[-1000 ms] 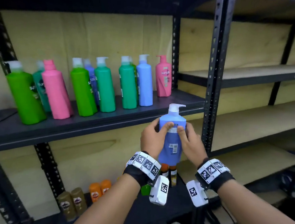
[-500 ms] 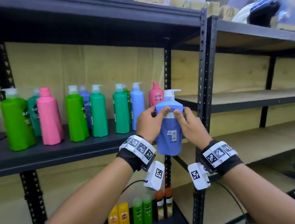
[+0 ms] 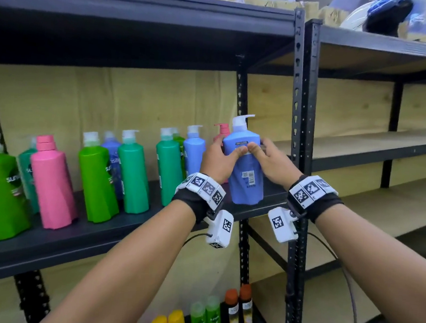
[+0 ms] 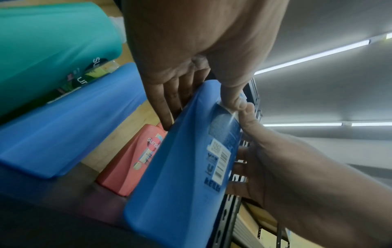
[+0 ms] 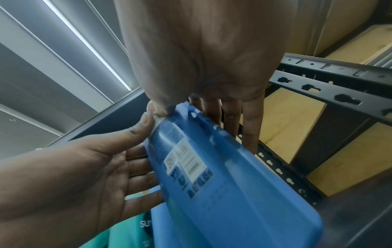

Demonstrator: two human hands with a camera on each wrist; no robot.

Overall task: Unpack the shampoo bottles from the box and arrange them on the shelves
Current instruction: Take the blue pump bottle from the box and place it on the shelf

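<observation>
Both hands, left hand [image 3: 218, 161] and right hand [image 3: 273, 163], gripped the blue pump shampoo bottle [image 3: 246, 174]. It stood upright at the black shelf [image 3: 99, 236]'s right end.

Blue pump-top shampoo bottle [image 3: 246, 164], upright, barcode label facing out; at the dark shelf's [image 3: 104, 239] right end, beside pink bottle [image 3: 220, 132]

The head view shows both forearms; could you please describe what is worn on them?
Bare forearms, no sleeves. Each wrist carries a black band ringed with white blocks bearing black square markers. A white camera box with its own marker hangs under each wrist, trailing a thin cable.
</observation>
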